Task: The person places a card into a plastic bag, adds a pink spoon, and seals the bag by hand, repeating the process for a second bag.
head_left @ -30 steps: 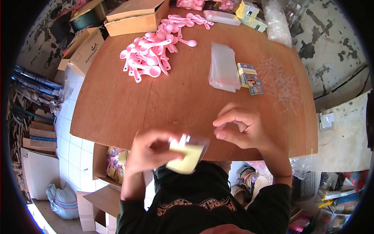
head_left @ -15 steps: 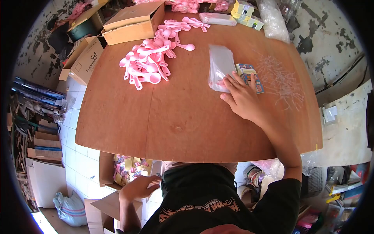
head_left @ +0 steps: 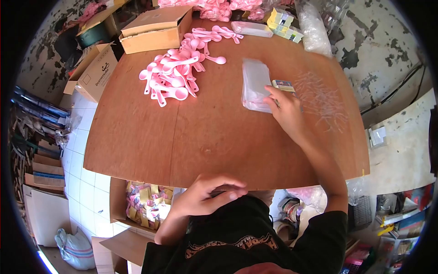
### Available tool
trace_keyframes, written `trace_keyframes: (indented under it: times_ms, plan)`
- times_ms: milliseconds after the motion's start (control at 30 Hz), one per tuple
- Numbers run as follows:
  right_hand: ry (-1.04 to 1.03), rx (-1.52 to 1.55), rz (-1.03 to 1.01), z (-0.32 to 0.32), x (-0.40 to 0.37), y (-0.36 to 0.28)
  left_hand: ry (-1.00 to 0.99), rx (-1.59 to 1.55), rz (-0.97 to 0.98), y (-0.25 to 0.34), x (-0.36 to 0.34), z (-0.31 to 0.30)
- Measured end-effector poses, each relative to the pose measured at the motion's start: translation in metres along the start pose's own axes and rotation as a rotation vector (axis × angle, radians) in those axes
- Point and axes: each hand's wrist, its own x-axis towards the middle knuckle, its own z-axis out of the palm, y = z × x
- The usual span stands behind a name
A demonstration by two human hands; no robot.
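My right hand is over the right part of the table, its index finger and thumb apart at the edge of a stack of clear plastic bags. It partly covers a small stack of printed cards; nothing shows between its fingers. My left hand hovers at the table's front edge, fingers curved and thumb apart, holding nothing I can see. A heap of pink plastic spoons lies on the left half of the table. To the right of the cards, thin clear strips are scattered.
At the back stand a cardboard box, a clear plastic pack, yellow card stacks and a roll of clear wrap. Below the table's front edge, an open carton holds small packets. A tied white bag sits on the floor.
My left hand has risen and moved right to the table's front edge. My right hand's spread fingers have drawn in beside the bags and over the cards. The view has shifted slightly.
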Motion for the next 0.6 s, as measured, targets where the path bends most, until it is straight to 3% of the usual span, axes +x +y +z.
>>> trace_keyframes:
  times_ms: [67, 267, 333, 600]
  plan:
    - [0.017, 0.019, 0.010, 0.003, 0.003, 0.005, -0.028, 0.066, -0.064, -0.002, 0.010, 0.001]
    - [-0.207, 0.174, 0.119, 0.006, 0.009, 0.013, -0.030, 0.092, -0.053, -0.008, 0.019, 0.003]
    - [-0.339, 0.135, 0.286, 0.005, 0.008, 0.015, -0.039, 0.105, -0.050, -0.008, 0.022, 0.003]
    - [-0.298, 0.119, 0.201, -0.006, 0.016, 0.011, -0.055, 0.111, -0.105, -0.006, 0.038, 0.007]
